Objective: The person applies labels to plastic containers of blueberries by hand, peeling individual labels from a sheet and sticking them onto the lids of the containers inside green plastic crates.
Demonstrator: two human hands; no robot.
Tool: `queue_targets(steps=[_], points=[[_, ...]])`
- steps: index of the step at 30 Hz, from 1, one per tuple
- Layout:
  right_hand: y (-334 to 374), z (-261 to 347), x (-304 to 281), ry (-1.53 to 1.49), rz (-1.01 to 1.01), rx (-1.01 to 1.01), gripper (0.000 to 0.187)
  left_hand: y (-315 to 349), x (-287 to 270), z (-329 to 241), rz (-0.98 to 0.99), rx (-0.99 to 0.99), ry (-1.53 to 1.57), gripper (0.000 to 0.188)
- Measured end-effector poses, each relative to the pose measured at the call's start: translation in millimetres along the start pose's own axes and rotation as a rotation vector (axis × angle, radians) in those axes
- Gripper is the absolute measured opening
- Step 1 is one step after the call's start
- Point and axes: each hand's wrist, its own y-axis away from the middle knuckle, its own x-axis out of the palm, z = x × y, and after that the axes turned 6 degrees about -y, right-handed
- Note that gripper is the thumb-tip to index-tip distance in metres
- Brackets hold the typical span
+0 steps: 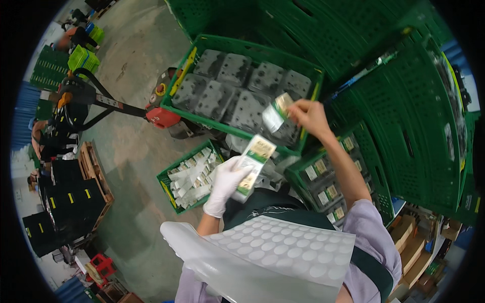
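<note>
My left hand (pixel 225 183), in a white glove, is closed around a stack of white, green and tan labels (pixel 259 149). Bare, my right hand (pixel 309 117) pinches a single label (pixel 276 114) of the same colours by its upper edge, above the near right part of a green crate (pixel 202 119). Several see-through plastic punnets (pixel 235 69) with dark contents stand in that crate in two rows. The nearest right punnet is partly hidden by the label and hand. A sheet of round whitish stickers (pixel 275 241) lies across the front of my body.
Lower left, a small green crate (pixel 174 201) holds many loose labels. To the right, another crate (pixel 298 178) contains labelled punnets, beside tall green crate stacks (pixel 409 121). A red pallet jack (pixel 162 117) stands at the left. Wooden pallets (pixel 96 177) and people are farther off.
</note>
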Motion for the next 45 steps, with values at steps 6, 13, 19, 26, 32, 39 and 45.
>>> queue_targets(steps=[6, 13, 19, 26, 32, 39, 45], points=[[-198.6, 10.7, 77.1, 0.339, 0.054, 0.049, 0.041, -46.2, -227.6, 30.6, -0.625, -0.046, -0.099, 0.021], [-367.2, -34.2, 215.0, 0.468, 0.183, -0.068, 0.045, -79.5, -355.1, 62.5, -0.927, -0.111, -0.145, 0.016], [-416.7, -90.1, 280.0, 0.886, 0.144, -0.079, 0.048, -140.3, -288.2, 32.8, -0.401, -0.309, -0.104, 0.022], [-351.8, 8.4, 245.4, 0.525, 0.292, 0.061, 0.053, -199.5, -246.4, 15.5, -0.077, -0.205, 0.071, 0.028], [-224.5, 79.1, 189.8, -0.041, 0.612, 0.061, 0.026, -236.4, -191.5, -23.1, -0.148, 0.328, -0.046, 0.037], [-224.8, 61.7, 171.8, 0.135, 0.344, -0.143, 0.021, -236.9, -165.9, -22.7, -0.240, 0.102, -0.116, 0.017], [-334.1, -55.6, 156.9, 0.498, 0.186, 0.104, 0.040, -214.4, -182.4, -15.6, -0.109, -0.040, -0.077, 0.018]])
